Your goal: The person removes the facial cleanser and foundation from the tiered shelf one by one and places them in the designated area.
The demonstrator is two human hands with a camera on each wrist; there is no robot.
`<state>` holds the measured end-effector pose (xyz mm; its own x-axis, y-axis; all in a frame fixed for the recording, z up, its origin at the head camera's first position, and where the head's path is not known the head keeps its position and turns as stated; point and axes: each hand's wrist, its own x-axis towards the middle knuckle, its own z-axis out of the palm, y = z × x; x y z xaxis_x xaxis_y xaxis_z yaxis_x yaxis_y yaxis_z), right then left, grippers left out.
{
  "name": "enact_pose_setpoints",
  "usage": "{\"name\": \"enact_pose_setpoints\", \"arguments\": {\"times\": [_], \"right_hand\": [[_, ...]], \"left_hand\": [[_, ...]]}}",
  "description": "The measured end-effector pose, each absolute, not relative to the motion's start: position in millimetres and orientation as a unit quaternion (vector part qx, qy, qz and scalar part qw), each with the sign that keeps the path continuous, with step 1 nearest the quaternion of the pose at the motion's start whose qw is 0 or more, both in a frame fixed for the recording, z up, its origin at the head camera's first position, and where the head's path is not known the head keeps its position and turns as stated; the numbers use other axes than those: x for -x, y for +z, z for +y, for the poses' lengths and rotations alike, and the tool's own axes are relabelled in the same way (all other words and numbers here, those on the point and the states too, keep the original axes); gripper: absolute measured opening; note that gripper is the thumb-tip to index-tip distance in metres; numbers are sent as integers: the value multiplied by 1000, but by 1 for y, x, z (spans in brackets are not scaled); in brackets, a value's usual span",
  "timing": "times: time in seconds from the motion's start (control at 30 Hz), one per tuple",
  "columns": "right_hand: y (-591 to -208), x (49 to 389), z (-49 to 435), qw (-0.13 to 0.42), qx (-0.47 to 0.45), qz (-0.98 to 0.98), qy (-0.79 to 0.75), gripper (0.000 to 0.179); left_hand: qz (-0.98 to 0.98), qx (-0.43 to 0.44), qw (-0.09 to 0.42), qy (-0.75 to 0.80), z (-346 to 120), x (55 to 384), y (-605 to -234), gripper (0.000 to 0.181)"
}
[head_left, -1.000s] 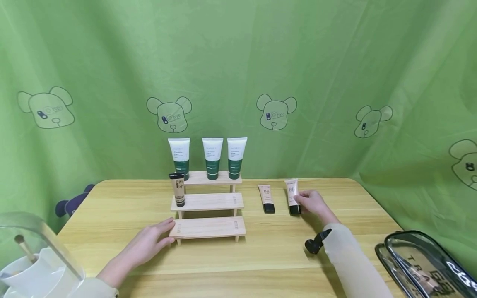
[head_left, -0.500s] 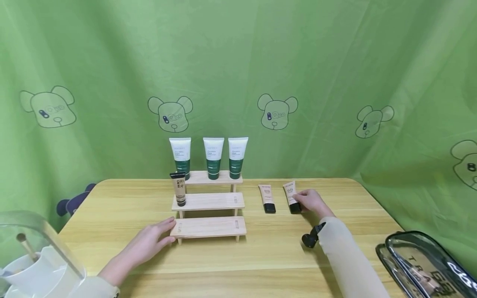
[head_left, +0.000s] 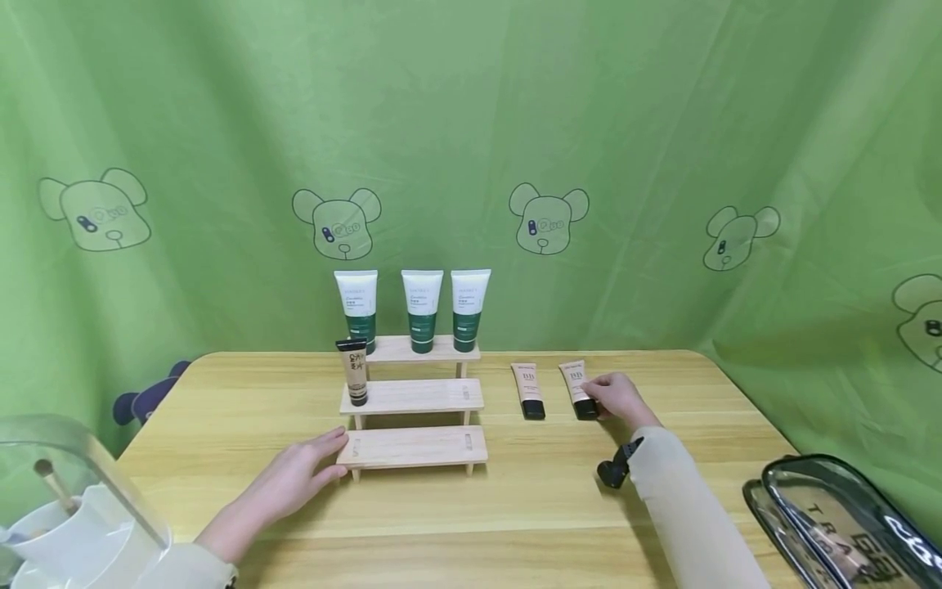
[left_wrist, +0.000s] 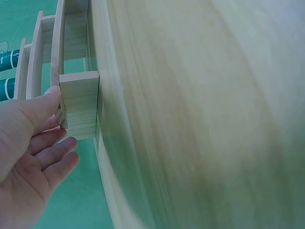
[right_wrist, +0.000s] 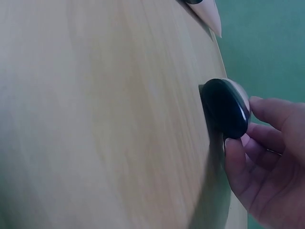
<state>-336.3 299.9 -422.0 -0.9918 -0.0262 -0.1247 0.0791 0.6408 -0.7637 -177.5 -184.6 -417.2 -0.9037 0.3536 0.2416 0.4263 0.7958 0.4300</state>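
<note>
My left hand [head_left: 298,478] is at the left end of the three-tier wooden display stand [head_left: 412,447]. In the left wrist view its thumb and index finger pinch the lowest shelf's end [left_wrist: 59,107], the other fingers loosely bent. My right hand [head_left: 621,398] holds the side edge of a BB cream tube [head_left: 576,378] with a black cap [right_wrist: 224,107], lying on the table. A second BB cream tube [head_left: 527,384] lies to its left. On the stand's middle shelf a beige tube with black ends [head_left: 355,372] stands upright at the left.
Several white-and-green tubes [head_left: 423,294] stand on the top shelf. A clear-lidded white brush holder [head_left: 74,523] is at the table's front left, and a transparent pouch [head_left: 846,523] at the front right. A green curtain [head_left: 441,147] hangs behind the table [head_left: 545,507].
The right-hand BB cream tube has turned slightly, its top end shifting left, and now lies flatter beside the other. The left hand has kept its place at the stand.
</note>
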Motion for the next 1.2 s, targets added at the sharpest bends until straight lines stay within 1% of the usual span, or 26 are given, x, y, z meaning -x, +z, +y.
{"name": "enact_pose_setpoints", "arguments": {"times": [0.37,0.63,0.8,0.93,1.2], "right_hand": [[-429,340,307,53,-28,902,-427,40],[-411,329,298,28,-36,888,-458,43],[-388,320,285,-5,8,891,-455,46],[-368,310,268,-42,59,888,-455,42],[-332,283,211,-81,152,867,-467,33]], "left_hand": [[-946,204,67,-244,-185,179,-418,47],[-946,205,67,-243,-184,179,-417,47],[-946,201,67,-245,-184,178,-416,47],[-946,202,70,-244,-184,178,-416,47],[-946,204,68,-243,-184,178,-417,47]]}}
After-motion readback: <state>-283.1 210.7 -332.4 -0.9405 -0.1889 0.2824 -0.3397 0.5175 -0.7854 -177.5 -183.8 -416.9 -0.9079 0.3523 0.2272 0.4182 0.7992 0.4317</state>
